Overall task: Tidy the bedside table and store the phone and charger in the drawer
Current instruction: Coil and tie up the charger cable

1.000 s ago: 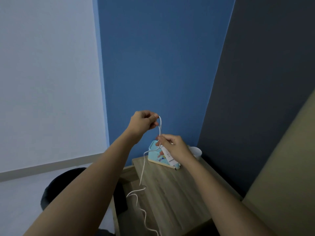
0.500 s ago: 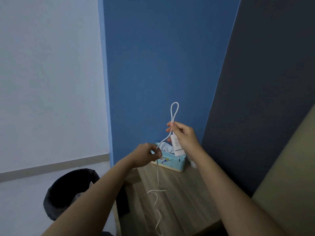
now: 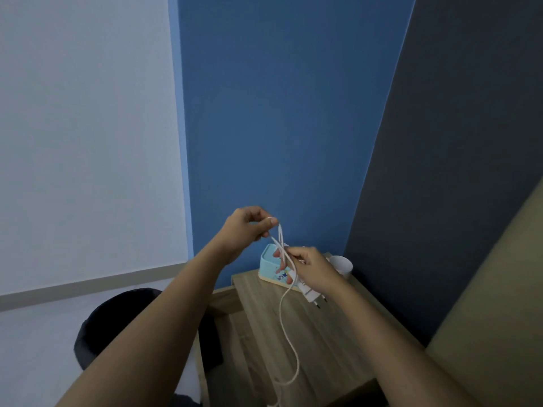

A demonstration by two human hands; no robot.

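Both hands hold the white charger above the wooden bedside table point(image 3: 329, 342). My right hand point(image 3: 311, 270) grips the white plug block point(image 3: 308, 292), whose two pins point down to the right, along with loops of the cable. My left hand point(image 3: 248, 226) is raised higher and pinches the top of a loop of the white charger cable point(image 3: 286, 327). The rest of the cable hangs down in a long curve over the table top. No phone is visible, and the drawer front cannot be made out.
A light blue box point(image 3: 269, 261) stands at the table's back edge, partly behind my right hand. A white cup point(image 3: 342, 264) sits in the back right corner. A dark bin point(image 3: 114, 321) stands on the floor to the left. Blue walls close the corner.
My left hand rose from beside the box, drawing a new cable loop upward. My right hand with the plug dropped lower, over the box. Less cable hangs loose.
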